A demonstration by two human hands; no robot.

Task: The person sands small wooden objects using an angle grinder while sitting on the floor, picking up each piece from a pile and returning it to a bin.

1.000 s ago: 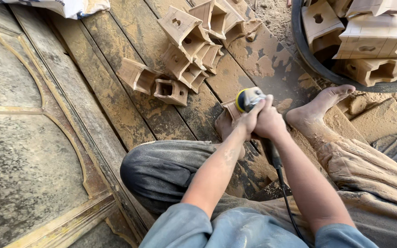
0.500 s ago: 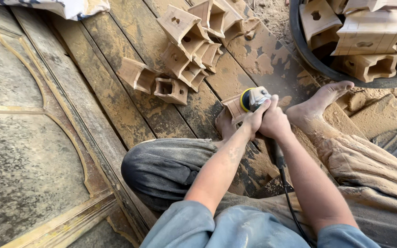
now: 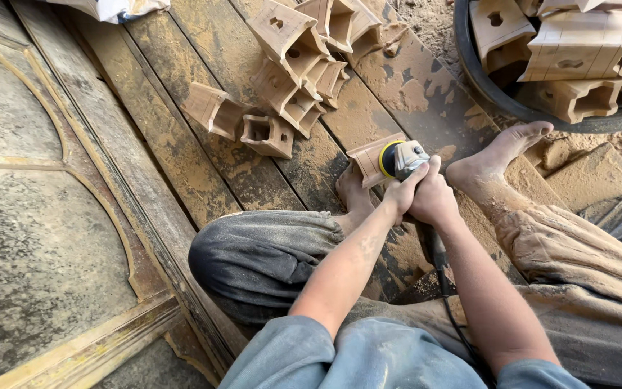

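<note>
A: Start close in. How are the arms set?

B: Both forearms run up and away from the blue-grey shirt and meet in front of the bent knee. The left hand (image 3: 399, 194) and right hand (image 3: 434, 200) are pressed together, touching, with wrists fairly straight and elbows bent.

A: And the grip itself?

B: Both hands are wrapped tight on the power sander (image 3: 402, 158). The right hand's fingers curl over its body from behind, and the left hand's fingers lie along its near side. A black cable (image 3: 442, 268) drops back from under the right palm toward the body.

A: Where does the tool sit against the work?

B: Just beyond the knuckles, its yellow-rimmed disc faces left onto a wooden block (image 3: 370, 159), which lies on the dusty planks (image 3: 253, 180). A bare foot (image 3: 353, 193) lies just to the left of the grip, touching the block's near end. The other foot (image 3: 499, 153) rests just to the right of the hands, toes pointing away.

A: Further out?

B: Left of the grip and farther off, two loose carved blocks (image 3: 242, 122) lie side by side. Beyond them is a nested stack of blocks (image 3: 309, 50). Far right of the hands, a black tub (image 3: 478, 79) holds more of the same pieces. Well to the left lies a grey carved door panel (image 3: 30, 202).
</note>
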